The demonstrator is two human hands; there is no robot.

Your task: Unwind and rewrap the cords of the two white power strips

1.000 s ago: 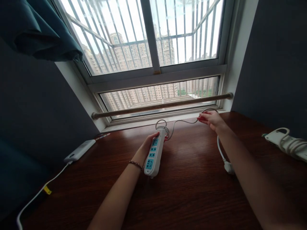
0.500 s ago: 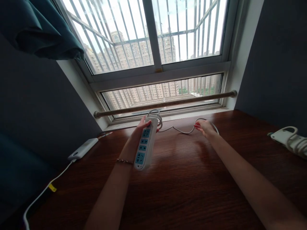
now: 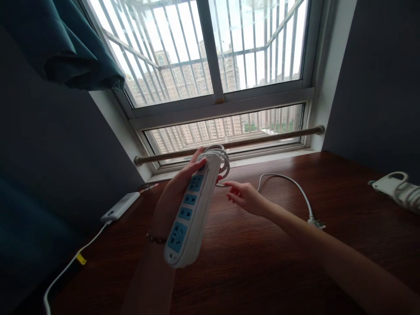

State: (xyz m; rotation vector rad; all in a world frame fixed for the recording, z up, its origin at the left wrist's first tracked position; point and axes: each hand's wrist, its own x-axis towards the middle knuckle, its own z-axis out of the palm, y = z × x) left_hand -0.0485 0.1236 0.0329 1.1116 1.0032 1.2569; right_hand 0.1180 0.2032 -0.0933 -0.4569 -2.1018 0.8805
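My left hand [image 3: 179, 186] grips a white power strip [image 3: 193, 214] with blue sockets, the thumb pressed near its upper end. The strip is tilted, its lower end toward me. Loops of white power cord [image 3: 225, 159] are gathered behind the strip's upper end, at the left hand's fingers. My right hand [image 3: 244, 197] is closed loosely on the cord just right of the coil, index finger reaching along it. From behind the right hand the cord curves over the wooden surface [image 3: 256, 253] to its plug [image 3: 316, 223], which lies beside the right forearm.
At the left lies a white box-shaped device [image 3: 120, 207] with a cable and yellow tag [image 3: 81, 259]. Another white power strip [image 3: 392, 186], wrapped in cord, lies at the right edge. A rail [image 3: 229, 145] crosses before the window, and a curtain [image 3: 75, 57] hangs upper left.
My right hand has moved left along the cord toward the coil, and the plug has come into view. The power strip has come nearer to me, its lower end shifting left.
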